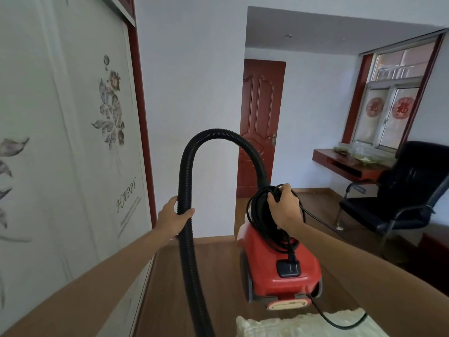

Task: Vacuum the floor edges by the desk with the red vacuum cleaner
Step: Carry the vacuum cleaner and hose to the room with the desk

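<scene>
Left hand [173, 215]: wrapped round the black hose [187, 251] just below its arch, thumb on one side and fingers on the other.
Right hand [284, 205]: closed on the coiled cord [261, 215] bundled on top of the red vacuum cleaner [274, 271].
Vacuum: low in front of me over the wooden floor [218, 276], well apart from the table [340, 162] under the window. I cannot tell whether its wheels touch down.
Step in hand: I judge this to be getting the machine across to the table.
Doing it well: I would bear the weight on the body rather than the cord, steer round the black chair [408, 190], and uncoil fully before plugging in.
</scene>
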### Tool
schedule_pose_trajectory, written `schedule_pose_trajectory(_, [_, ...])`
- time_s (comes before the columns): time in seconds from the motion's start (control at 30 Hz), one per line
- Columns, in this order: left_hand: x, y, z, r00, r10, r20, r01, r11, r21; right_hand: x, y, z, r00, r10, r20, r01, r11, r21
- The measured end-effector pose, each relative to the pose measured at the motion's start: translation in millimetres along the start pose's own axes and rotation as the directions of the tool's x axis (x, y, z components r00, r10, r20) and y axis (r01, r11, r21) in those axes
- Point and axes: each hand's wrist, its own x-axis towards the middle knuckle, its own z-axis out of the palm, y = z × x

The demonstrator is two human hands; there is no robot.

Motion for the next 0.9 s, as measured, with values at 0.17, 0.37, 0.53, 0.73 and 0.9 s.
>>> schedule_pose_trajectory(0.17, [82,0,22,0.999,0.030,-0.015,-0.029,0.999,0.023,82,0,34,0.999,-0.006,0.031,0.006,1.000,0.006])
schedule_pose_trajectory(0.37, [155,-13,28,0.996,0.064,-0.057,-0.061,0.996,0.068,162,-2,77,0.997,-0.014,0.073,0.015,1.000,-0.015])
schedule_pose_trajectory(0.53, [216,-21,24,0.998,0.049,-0.029,-0.047,0.997,0.064,213,-5,111,0.998,-0.007,0.070,0.007,1.000,-0.010])
schedule_pose_trajectory(0.73, [298,-38,27,0.998,0.028,0.051,-0.030,0.999,0.032,271,-11,163,0.997,0.029,0.070,-0.030,0.999,0.011])
schedule_pose_trajectory(0.9, [372,-49,23,0.997,0.027,0.067,-0.028,1.000,0.007,320,-26,208,0.997,0.066,0.036,-0.067,0.998,0.021])
